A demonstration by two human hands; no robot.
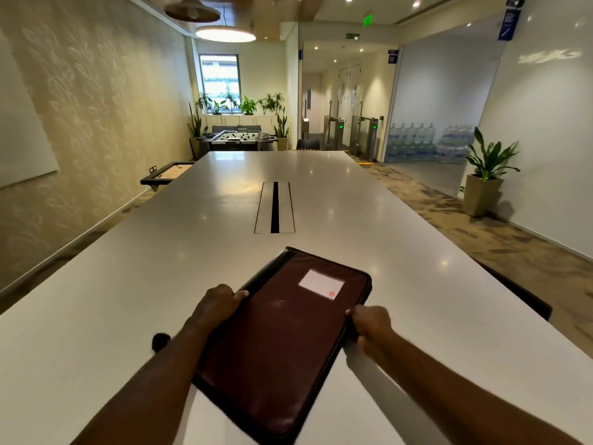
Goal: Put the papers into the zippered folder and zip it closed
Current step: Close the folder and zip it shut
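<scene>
A dark maroon zippered folder (282, 342) lies closed and slanted on the white table (128, 300), with a white label and a small red mark near its far end. My left hand (218, 305) grips its left edge, fingers curled over the rim. At the folder's right edge my right hand (372, 322) is clenched on the zipper side; the zip pull is hidden under the fingers. No loose papers are visible.
A cable slot (275, 207) runs along the table's middle, beyond the folder. A small dark object (160, 341) sits by my left forearm. A dark chair back (526, 297) stands at the table's right edge. A potted plant (484, 178) stands by the right wall.
</scene>
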